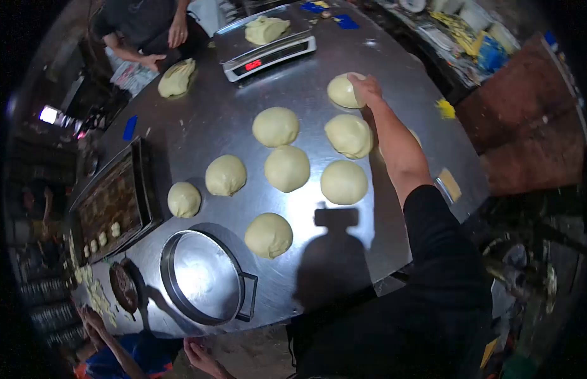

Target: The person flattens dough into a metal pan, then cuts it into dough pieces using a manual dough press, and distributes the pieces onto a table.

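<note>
At the far side of the metal table (401,69), my right hand (367,89) cups the right side of a round dough ball (344,92), its fingers curved against it. Just nearer lies another dough ball (348,136), with a smooth one (344,182) below it. Part of one more dough piece shows behind my forearm. More balls rest left of these, such as one (276,127) and one (269,235). Low in the view, beyond the table's near edge, my left hand (202,357) hangs with loosely spread fingers and holds nothing visible.
A lit scale (268,58) bears dough (266,30). At the far left, a person (145,25) stands near loose dough (177,78). A round pan (168,278), dark tray (145,189) and scraper (449,184) lie on the table. Another person's hands (93,323) are lower left.
</note>
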Available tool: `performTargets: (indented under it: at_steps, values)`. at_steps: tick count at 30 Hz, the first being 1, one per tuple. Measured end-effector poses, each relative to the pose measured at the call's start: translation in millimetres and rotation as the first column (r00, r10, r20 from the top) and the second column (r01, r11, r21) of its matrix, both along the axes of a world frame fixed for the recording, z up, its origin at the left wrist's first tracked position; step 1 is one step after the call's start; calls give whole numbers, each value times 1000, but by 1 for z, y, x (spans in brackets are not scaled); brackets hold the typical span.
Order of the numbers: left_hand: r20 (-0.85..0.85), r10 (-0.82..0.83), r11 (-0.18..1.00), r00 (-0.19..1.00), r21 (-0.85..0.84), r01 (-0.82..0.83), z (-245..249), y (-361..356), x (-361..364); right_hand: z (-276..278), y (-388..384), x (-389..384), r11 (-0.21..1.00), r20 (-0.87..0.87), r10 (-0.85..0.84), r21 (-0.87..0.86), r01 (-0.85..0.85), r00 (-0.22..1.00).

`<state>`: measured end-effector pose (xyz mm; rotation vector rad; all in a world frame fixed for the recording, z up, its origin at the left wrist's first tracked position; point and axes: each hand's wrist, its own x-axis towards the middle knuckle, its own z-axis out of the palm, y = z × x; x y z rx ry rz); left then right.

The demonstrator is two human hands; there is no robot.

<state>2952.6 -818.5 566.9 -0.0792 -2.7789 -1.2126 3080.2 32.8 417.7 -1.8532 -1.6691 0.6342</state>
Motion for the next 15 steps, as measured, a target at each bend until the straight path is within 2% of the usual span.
performTargets:
  at_steps: [1,3,4,6,7,9,10,11,12,13,14,15]
  values:
    - [-10,20,1000,1000,-6,-20,1,11,12,2,1,-12,1000,-10,20,-6,-20,1000]
    - [35,31,997,999,76,-33,0,26,21,13,-2,-13,951,-216,286,-56,-305,933]
    - [38,-27,988,999,155,21,-13,23,14,31,-16,-10,952,-212,282,-56,-300,936]
    - [75,-91,970,993,234,72,-18,60,5,94,-73,-3,851,-133,525,120,-512,841]
    - [14,-185,944,983,280,174,-23,80,1,120,-99,7,823,-166,567,151,-548,807]
    - [99,-254,936,962,276,219,-12,135,3,159,-150,37,802,-199,597,134,-582,777]
    - [68,-343,893,937,333,303,-28,150,-4,175,-174,55,750,-372,639,106,-653,673]
    - [151,-389,854,909,429,294,-12,191,12,183,-195,70,695,-534,645,112,-710,546]
    - [76,-569,744,819,472,473,-20,208,18,184,-218,86,664,-569,649,100,-741,505]
    - [179,-654,656,735,619,433,-16,236,34,181,-242,100,631,-602,652,94,-770,461]
    - [191,-760,590,622,604,536,-30,255,43,161,-263,111,622,-635,626,57,-781,452]
    - [72,-852,489,519,464,739,-38,275,54,142,-282,124,555,-555,674,-54,-830,487]
